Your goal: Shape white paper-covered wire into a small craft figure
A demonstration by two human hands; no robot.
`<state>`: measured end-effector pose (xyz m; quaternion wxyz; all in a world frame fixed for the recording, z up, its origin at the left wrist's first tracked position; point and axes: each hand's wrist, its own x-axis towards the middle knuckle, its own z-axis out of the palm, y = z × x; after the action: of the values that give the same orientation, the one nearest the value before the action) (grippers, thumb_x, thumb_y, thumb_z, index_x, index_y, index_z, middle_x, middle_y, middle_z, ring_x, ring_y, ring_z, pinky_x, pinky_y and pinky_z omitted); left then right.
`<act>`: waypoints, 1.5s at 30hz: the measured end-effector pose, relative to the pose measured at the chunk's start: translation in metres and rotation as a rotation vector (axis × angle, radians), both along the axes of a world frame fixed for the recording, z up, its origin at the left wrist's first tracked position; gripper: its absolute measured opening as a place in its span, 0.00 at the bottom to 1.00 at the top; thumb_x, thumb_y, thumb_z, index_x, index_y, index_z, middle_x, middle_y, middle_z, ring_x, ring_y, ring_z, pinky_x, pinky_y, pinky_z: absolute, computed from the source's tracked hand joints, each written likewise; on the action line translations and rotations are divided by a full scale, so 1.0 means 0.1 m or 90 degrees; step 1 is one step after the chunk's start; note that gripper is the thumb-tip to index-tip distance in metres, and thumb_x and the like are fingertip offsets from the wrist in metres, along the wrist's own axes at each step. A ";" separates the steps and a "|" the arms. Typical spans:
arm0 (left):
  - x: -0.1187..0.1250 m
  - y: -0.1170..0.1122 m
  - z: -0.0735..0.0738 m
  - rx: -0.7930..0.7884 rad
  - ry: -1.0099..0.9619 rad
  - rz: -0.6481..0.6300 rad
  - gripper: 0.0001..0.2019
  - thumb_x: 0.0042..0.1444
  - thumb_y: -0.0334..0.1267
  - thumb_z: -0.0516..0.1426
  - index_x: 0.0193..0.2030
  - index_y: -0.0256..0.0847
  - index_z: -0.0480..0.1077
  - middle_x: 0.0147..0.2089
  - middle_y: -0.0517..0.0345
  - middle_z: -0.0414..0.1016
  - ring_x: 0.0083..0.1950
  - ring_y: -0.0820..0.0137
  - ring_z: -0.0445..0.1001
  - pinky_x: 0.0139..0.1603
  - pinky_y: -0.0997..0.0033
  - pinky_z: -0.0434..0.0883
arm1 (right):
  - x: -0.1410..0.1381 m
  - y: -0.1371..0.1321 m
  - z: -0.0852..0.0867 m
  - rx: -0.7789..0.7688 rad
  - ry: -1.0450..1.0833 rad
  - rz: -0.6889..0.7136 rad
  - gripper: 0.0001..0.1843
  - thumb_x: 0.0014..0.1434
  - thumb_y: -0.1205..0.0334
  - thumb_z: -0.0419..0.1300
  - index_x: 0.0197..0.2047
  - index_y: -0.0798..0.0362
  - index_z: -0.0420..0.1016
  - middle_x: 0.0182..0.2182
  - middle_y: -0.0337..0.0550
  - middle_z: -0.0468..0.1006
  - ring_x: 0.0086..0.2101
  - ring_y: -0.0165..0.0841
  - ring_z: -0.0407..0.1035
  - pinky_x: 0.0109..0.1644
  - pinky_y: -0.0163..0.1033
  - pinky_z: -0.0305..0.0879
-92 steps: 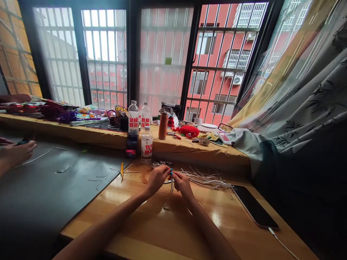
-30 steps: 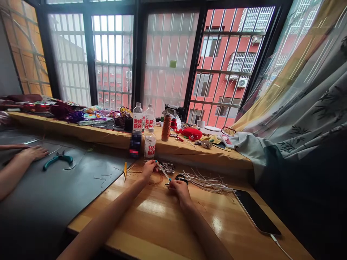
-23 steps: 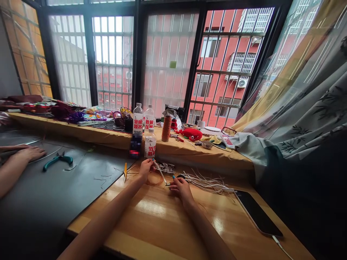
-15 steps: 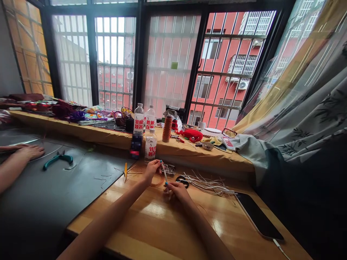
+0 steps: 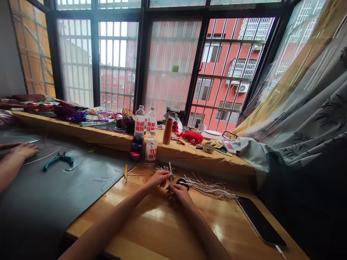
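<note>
My left hand point(image 5: 159, 179) and my right hand point(image 5: 179, 191) meet over the wooden table point(image 5: 168, 227), both pinched on a thin white strip point(image 5: 170, 169) that stands nearly upright between them. Black-handled scissors point(image 5: 183, 183) lie just behind my right hand. To their right a loose bundle of white strips point(image 5: 208, 185) is spread on the wood. A coil of thin copper-coloured wire point(image 5: 148, 177) lies beside my left hand.
Water bottles point(image 5: 151, 148) and a spool of brown thread point(image 5: 167, 131) stand on the yellow-covered sill. A dark phone point(image 5: 260, 221) lies at the right edge. On the grey mat point(image 5: 54, 187) lie teal pliers point(image 5: 58, 160); another person's hand point(image 5: 20, 151) rests there.
My hands have drawn closer together and the white strip has swung from slanted to nearly upright. The other person's hand on the mat shifted slightly left.
</note>
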<state>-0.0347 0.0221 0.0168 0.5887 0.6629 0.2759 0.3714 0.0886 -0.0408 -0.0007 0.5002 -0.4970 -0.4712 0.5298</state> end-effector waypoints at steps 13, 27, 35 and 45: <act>0.04 -0.10 0.07 0.023 -0.055 0.094 0.17 0.39 0.51 0.56 0.22 0.36 0.64 0.12 0.69 0.55 0.12 0.82 0.53 0.12 0.80 0.48 | -0.02 0.00 -0.02 -0.029 -0.019 0.002 0.19 0.33 0.50 0.64 0.19 0.59 0.70 0.14 0.38 0.69 0.16 0.25 0.63 0.20 0.30 0.54; 0.10 0.03 -0.15 -0.019 -0.027 0.065 0.19 0.34 0.52 0.59 0.21 0.37 0.62 0.11 0.72 0.51 0.12 0.83 0.47 0.13 0.78 0.43 | 0.03 0.01 -0.03 -0.021 0.027 0.003 0.19 0.29 0.52 0.66 0.19 0.60 0.73 0.11 0.35 0.65 0.14 0.22 0.57 0.20 0.30 0.49; 0.09 0.02 -0.12 -0.022 -0.069 0.085 0.19 0.35 0.52 0.58 0.20 0.37 0.62 0.10 0.71 0.50 0.11 0.83 0.46 0.13 0.78 0.42 | 0.01 0.00 0.01 0.048 0.006 0.010 0.22 0.31 0.46 0.63 0.21 0.60 0.73 0.12 0.35 0.65 0.14 0.22 0.55 0.18 0.30 0.46; 0.12 0.02 -0.12 -0.012 -0.049 0.077 0.19 0.36 0.53 0.57 0.22 0.37 0.62 0.11 0.71 0.51 0.11 0.82 0.47 0.12 0.78 0.43 | 0.00 0.06 -0.14 0.062 -0.035 -0.012 0.27 0.30 0.40 0.60 0.20 0.60 0.71 0.10 0.35 0.65 0.11 0.22 0.56 0.16 0.30 0.46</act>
<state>-0.0231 0.0238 0.0051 0.5812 0.6249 0.2963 0.4289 0.0889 -0.0350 -0.0142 0.5156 -0.4913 -0.5051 0.4875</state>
